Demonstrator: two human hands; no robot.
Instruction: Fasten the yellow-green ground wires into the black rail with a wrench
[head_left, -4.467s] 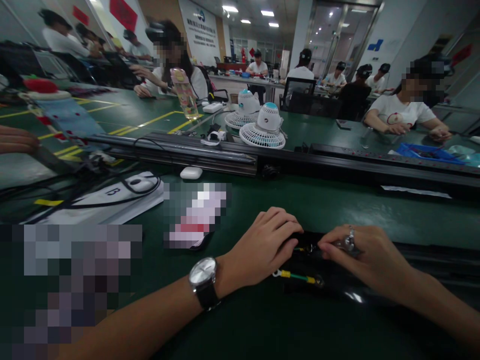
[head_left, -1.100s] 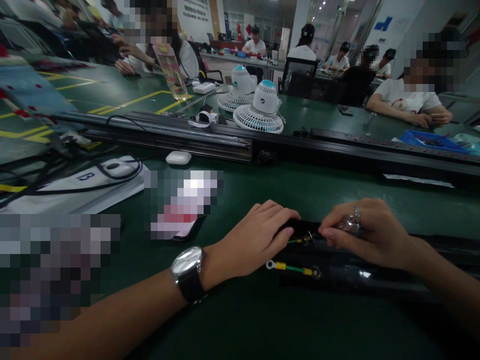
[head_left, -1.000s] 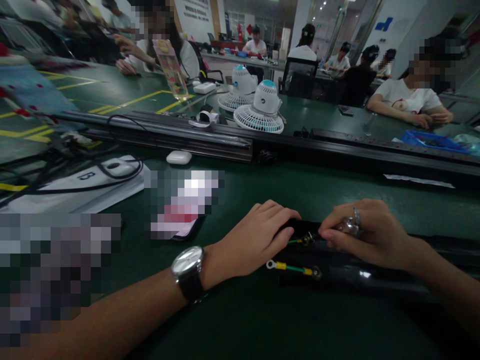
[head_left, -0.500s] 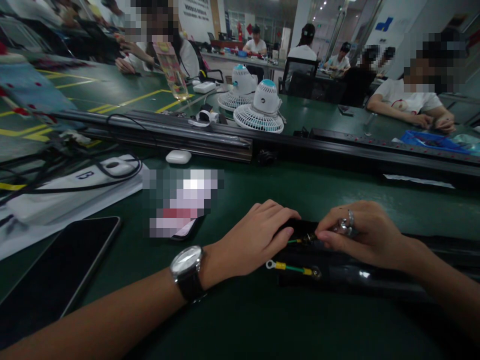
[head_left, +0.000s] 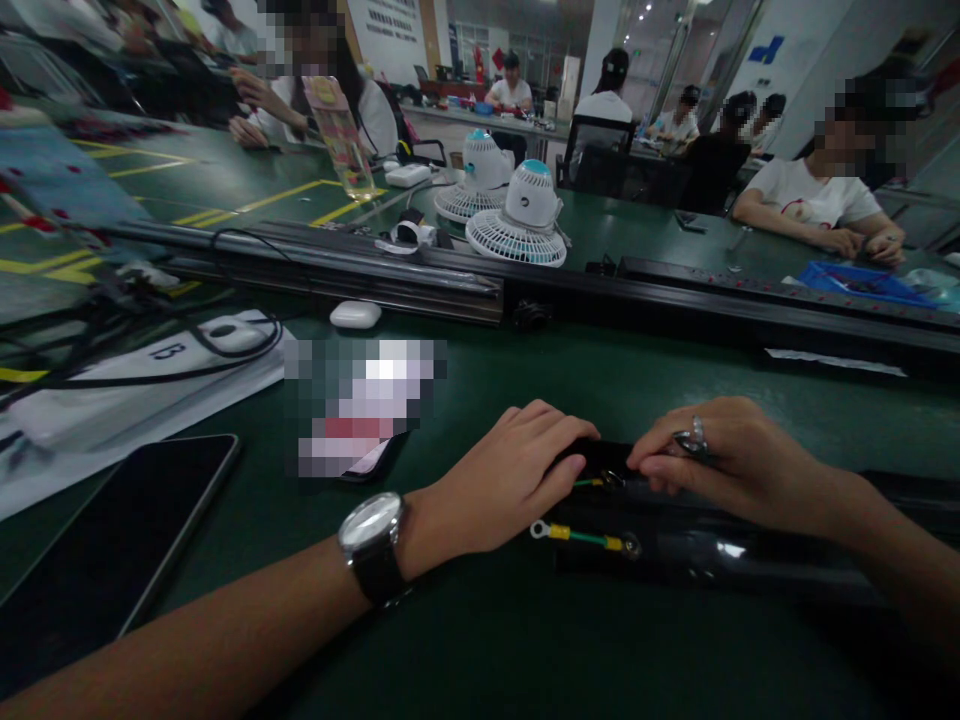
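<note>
Two long black glossy bars lie side by side on the green table. The nearer black bar (head_left: 742, 555) carries a short green wire (head_left: 589, 538) with yellow crimped ends and a ring terminal (head_left: 540, 530), fixed by a screw (head_left: 632, 546). My left hand (head_left: 517, 475), wearing a watch (head_left: 375, 530), is closed round the left end of the farther black bar (head_left: 611, 458). Just right of that bar's green wire (head_left: 591, 483), my right hand (head_left: 720, 460) is pinched over the bar. Something small and shiny shows by its ring finger; what its fingertips hold is hidden.
A phone (head_left: 375, 410) and a dark tablet-like device (head_left: 112, 560) lie to the left, near a white power strip (head_left: 150, 370) with cables. A white earbud case (head_left: 355, 315), dark rails (head_left: 337, 270) and two fans (head_left: 517, 220) stand beyond. Co-workers sit across the table.
My right hand has lifted and shifted slightly at the farther bar, uncovering more of the screw spot beside the wire. My left hand stays in place.
</note>
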